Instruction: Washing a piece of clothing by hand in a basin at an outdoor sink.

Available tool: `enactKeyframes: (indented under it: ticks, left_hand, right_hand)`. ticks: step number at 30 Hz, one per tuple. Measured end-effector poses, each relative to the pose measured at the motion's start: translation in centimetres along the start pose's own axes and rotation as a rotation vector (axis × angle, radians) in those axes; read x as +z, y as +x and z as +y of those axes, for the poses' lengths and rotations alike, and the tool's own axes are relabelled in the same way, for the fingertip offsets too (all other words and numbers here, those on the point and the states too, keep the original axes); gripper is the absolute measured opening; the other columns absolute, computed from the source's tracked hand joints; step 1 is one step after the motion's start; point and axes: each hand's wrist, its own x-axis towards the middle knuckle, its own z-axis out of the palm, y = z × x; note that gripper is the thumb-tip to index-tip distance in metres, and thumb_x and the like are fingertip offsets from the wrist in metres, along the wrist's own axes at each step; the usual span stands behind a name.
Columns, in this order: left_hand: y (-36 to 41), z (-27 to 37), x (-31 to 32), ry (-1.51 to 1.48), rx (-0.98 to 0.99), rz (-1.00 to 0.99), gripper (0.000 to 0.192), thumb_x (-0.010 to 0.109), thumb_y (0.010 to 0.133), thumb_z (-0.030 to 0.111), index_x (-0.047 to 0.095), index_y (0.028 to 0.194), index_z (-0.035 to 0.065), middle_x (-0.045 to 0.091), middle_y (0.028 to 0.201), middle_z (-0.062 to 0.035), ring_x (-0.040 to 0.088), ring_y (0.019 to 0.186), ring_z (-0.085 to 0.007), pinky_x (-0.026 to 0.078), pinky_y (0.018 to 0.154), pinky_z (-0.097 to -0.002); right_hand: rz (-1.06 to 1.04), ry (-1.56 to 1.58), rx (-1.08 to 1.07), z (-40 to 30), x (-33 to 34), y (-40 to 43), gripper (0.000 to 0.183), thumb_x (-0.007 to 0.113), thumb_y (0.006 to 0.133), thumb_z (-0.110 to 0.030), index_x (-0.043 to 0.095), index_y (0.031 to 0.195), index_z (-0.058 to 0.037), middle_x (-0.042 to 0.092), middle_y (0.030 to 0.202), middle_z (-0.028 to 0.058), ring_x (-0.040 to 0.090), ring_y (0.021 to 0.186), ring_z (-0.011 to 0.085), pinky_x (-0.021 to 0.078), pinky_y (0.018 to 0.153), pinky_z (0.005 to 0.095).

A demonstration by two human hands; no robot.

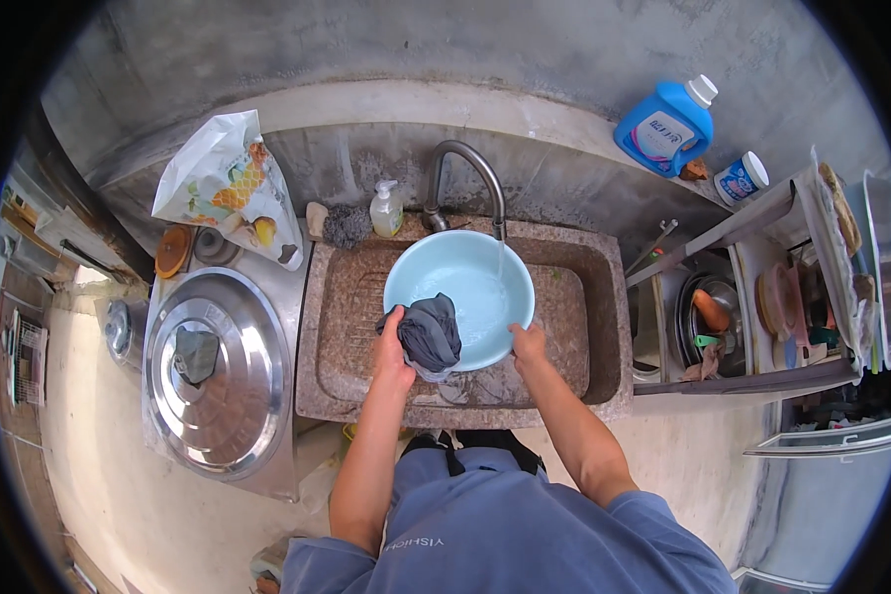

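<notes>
A light blue plastic basin [408,278] sits under the running faucet [469,148], over the brown stone sink [601,319]. Water falls from the spout into the basin, near its right side. Bunched dark grey cloth [432,334] is in my left hand [393,353] at the basin's front left rim; the thumb lies along the cloth and most of the fingers are hidden. My right hand [529,345] grips the basin's front right rim, with the thumb over the edge.
Behind the sink stand a clear pump bottle [386,211] and a grey scrubber [347,226]. A large metal lid [230,416] and a printed plastic bag [230,193] are at left. A blue detergent bottle [662,134] and white-lidded tub [741,178] rest on the ledge, above a dish rack [739,379].
</notes>
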Motion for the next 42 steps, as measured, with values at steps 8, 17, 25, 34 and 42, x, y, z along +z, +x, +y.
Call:
enactKeyframes:
  ticks: [8,17,25,34,42]
  left_hand:
    - [5.1,-3.7,1.9,0.875,0.251,-0.010,0.043,0.070,0.083,0.021,0.057,0.115,-0.0053,0.062,0.108,-0.0117,0.060,0.097,-0.0193,0.046,0.084,-0.0323]
    - [5.1,-4.2,-1.4,1.795,0.922,0.093,0.047,0.071,0.074,0.013,0.058,0.118,0.0042,0.051,0.124,-0.0225,0.042,0.122,-0.0388,0.036,0.102,-0.0451]
    - [10.8,-2.5,-9.5,1.538,0.465,0.267,0.068,0.066,0.072,-0.001,0.035,0.133,-0.0047,0.055,0.119,-0.0243,0.054,0.111,-0.0385,0.041,0.098,-0.0459]
    - [12.2,-4.1,-11.1,1.069,0.313,0.182,0.053,0.056,0.078,-0.010,0.042,0.129,-0.0024,0.056,0.120,-0.0186,0.059,0.105,-0.0285,0.047,0.090,-0.0390]
    - [11.7,-4.1,-9.6,1.163,0.398,0.202,0.049,0.055,0.075,-0.010,0.047,0.123,-0.0025,0.060,0.112,-0.0175,0.060,0.102,-0.0291,0.046,0.091,-0.0392]
  right_hand:
    - [0.051,-0.013,0.054,1.6,0.1,-0.3,0.023,0.059,0.076,0.002,0.063,0.098,0.0023,0.066,0.085,0.0104,0.064,0.073,0.0215,0.0509,0.060,0.0343]
    - [0.134,-0.115,0.000,3.4,0.1,-0.2,0.029,0.059,0.073,-0.001,0.066,0.101,0.0008,0.069,0.087,0.0135,0.066,0.079,0.0213,0.0509,0.070,0.0341]
    - [0.075,-0.383,-0.057,2.4,-0.2,-1.0,0.032,0.061,0.075,-0.006,0.064,0.106,0.0012,0.068,0.091,0.0160,0.066,0.079,0.0253,0.0520,0.074,0.0375]
    - [-0.117,0.068,0.272,2.2,-6.0,-1.9,0.047,0.047,0.094,-0.048,0.061,0.109,-0.0052,0.065,0.085,0.0062,0.060,0.075,0.0134,0.0520,0.064,0.0307]
    - [-0.034,-1.475,-0.052,6.3,-17.2,-5.8,0.026,0.059,0.079,-0.025,0.069,0.098,-0.0100,0.068,0.098,0.0096,0.058,0.103,0.0292,0.0482,0.082,0.0418]
